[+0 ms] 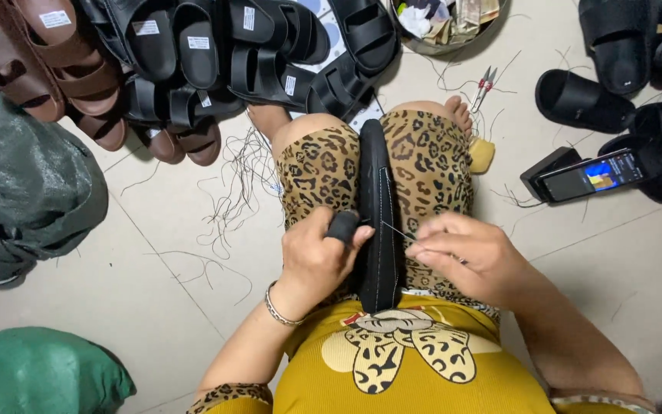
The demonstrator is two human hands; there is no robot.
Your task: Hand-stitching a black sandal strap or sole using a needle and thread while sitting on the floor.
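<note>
Black sandal (378, 222) stands on edge between my knees, my left hand (317, 257) clamped on a dark tool handle (342, 227) against it, right hand (465, 257) pinching taut thread (396, 230).

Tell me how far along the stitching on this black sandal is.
Done: a white stitch line runs along the upper part of the black sandal clamped between the knees. In hand: the left hand grips a dark-handled tool against the sole, and the right hand pulls a thread taut. Left: the lower edge, near the body, shows no clear stitches.
</note>
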